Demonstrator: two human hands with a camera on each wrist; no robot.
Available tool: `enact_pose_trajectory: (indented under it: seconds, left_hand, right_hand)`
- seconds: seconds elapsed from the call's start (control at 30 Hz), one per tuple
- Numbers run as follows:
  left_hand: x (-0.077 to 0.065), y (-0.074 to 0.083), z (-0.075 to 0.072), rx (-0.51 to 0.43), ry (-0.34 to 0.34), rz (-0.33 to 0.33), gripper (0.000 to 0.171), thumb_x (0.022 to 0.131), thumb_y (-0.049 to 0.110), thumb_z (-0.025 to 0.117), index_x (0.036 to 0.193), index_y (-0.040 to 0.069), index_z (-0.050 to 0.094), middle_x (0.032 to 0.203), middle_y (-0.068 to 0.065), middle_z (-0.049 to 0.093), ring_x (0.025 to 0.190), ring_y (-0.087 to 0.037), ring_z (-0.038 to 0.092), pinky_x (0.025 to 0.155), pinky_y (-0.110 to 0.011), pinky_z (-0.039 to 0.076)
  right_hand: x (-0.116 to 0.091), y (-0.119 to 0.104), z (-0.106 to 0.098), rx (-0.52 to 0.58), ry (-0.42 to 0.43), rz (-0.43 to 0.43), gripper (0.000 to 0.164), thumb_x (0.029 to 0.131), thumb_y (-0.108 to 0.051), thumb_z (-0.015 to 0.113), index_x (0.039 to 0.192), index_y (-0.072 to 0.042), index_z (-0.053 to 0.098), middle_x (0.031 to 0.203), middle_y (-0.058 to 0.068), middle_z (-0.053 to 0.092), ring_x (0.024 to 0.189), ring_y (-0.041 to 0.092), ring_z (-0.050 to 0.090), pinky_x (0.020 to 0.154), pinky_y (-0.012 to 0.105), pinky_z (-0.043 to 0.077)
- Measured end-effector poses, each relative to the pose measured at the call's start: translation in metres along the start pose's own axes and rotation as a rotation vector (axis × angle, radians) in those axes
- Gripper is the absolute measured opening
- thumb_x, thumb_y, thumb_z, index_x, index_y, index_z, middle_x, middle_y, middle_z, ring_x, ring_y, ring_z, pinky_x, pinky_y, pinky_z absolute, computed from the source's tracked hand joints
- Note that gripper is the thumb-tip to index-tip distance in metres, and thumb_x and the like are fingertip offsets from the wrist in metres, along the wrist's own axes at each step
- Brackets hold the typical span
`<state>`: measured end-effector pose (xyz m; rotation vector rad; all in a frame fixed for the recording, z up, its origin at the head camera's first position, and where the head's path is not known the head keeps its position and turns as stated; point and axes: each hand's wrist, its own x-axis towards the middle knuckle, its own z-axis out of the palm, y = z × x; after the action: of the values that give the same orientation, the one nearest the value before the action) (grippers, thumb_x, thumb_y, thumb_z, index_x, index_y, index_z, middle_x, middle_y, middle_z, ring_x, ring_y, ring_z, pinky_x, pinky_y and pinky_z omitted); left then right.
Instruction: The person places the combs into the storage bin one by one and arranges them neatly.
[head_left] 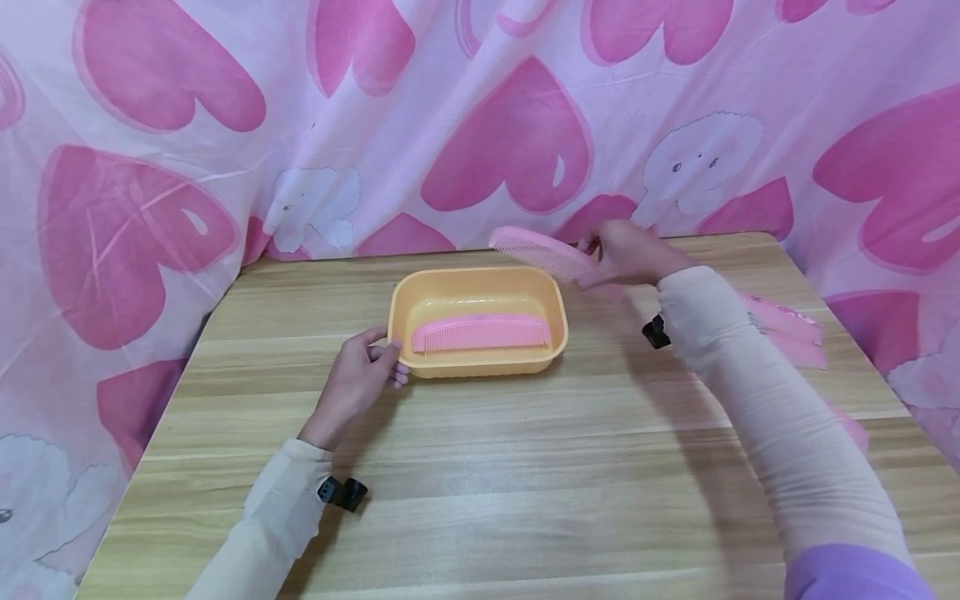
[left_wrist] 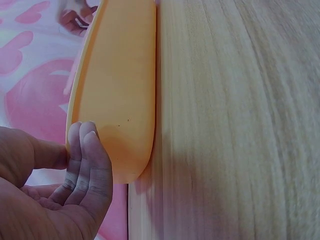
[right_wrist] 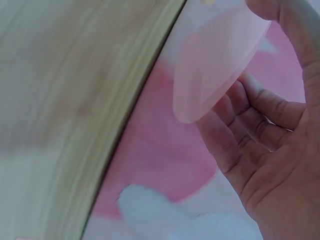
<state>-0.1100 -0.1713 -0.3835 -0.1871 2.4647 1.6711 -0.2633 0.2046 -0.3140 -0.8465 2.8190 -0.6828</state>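
Observation:
A shallow yellow plastic box (head_left: 480,367) with rounded corners stands near the back of the table. Inside it lies a pink comb (head_left: 480,325), teeth toward me. My left hand (head_left: 356,379) grips the box by its left end, thumb at the rim and fingertips against the outer wall, as the left wrist view (left_wrist: 80,170) also has it. Above the table, just right of the box, my right hand (head_left: 622,254) pinches a second pink comb (head_left: 542,250) by one end; its other end reaches over the box's back right corner. In the right wrist view that comb (right_wrist: 215,65) looks blurred.
Several flat pink pieces (head_left: 795,350) lie along the right side of the wooden table (head_left: 480,483), partly hidden behind my right sleeve. A pink curtain (head_left: 337,150) with hearts hangs right behind the table's back edge. Each wrist carries a small black camera (head_left: 342,493).

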Motion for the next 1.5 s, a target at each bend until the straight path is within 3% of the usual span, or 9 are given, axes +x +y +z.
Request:
enact_pose_trajectory:
  seconds: [0.17, 0.33, 0.53, 0.83, 1.23, 1.5]
  left_hand:
    - [0.000, 0.000, 0.000, 0.001, 0.000, -0.004, 0.044, 0.108, 0.013, 0.049, 0.147, -0.006, 0.043, 0.087, -0.017, 0.069, 0.071, -0.017, 0.068, 0.067, -0.029, 0.063]
    - [0.001, 0.001, 0.000, 0.008, 0.004, -0.014, 0.045, 0.108, 0.014, 0.049, 0.148, -0.005, 0.043, 0.088, -0.017, 0.069, 0.072, -0.017, 0.069, 0.068, -0.030, 0.063]
    - [0.001, 0.000, 0.000, 0.000, 0.001, -0.016, 0.045, 0.108, 0.015, 0.049, 0.148, -0.005, 0.043, 0.089, -0.017, 0.069, 0.072, -0.017, 0.068, 0.068, -0.030, 0.063]
    - [0.001, 0.000, 0.000, -0.001, -0.001, -0.007, 0.045, 0.108, 0.015, 0.050, 0.148, -0.006, 0.043, 0.089, -0.018, 0.070, 0.072, -0.017, 0.069, 0.069, -0.031, 0.064]
    - [0.001, -0.001, -0.001, -0.010, -0.008, -0.005, 0.045, 0.108, 0.015, 0.050, 0.148, -0.005, 0.042, 0.088, -0.018, 0.069, 0.071, -0.017, 0.068, 0.067, -0.029, 0.063]
    - [0.001, -0.001, -0.001, -0.013, -0.011, -0.003, 0.046, 0.108, 0.015, 0.050, 0.148, -0.006, 0.042, 0.089, -0.019, 0.069, 0.071, -0.017, 0.068, 0.068, -0.030, 0.063]
  right_hand:
    - [0.009, -0.023, 0.006, -0.057, -0.016, -0.089, 0.038, 0.069, -0.025, 0.092, 0.091, -0.004, 0.069, 0.083, 0.005, 0.067, 0.074, 0.021, 0.058, 0.065, 0.033, 0.052]
    - [0.016, -0.043, 0.014, -0.098, -0.068, -0.104, 0.043, 0.070, -0.030, 0.091, 0.095, -0.004, 0.068, 0.088, 0.006, 0.066, 0.075, 0.022, 0.057, 0.065, 0.034, 0.051]
    - [0.023, -0.059, 0.028, -0.103, -0.131, -0.118, 0.051, 0.070, -0.031, 0.090, 0.105, 0.000, 0.068, 0.100, 0.008, 0.065, 0.084, 0.023, 0.056, 0.077, 0.035, 0.053]
    - [0.033, -0.071, 0.049, -0.084, -0.241, -0.151, 0.049, 0.073, -0.030, 0.089, 0.104, 0.002, 0.067, 0.094, 0.009, 0.063, 0.081, 0.022, 0.053, 0.078, 0.033, 0.051]
    - [0.036, -0.076, 0.068, -0.164, -0.324, -0.111, 0.058, 0.073, -0.036, 0.086, 0.115, -0.001, 0.066, 0.111, 0.007, 0.066, 0.091, 0.021, 0.059, 0.086, 0.036, 0.055]
    - [0.037, -0.071, 0.079, -0.186, -0.327, -0.131, 0.057, 0.072, -0.036, 0.090, 0.111, -0.002, 0.067, 0.108, 0.005, 0.064, 0.099, 0.022, 0.059, 0.089, 0.038, 0.054]
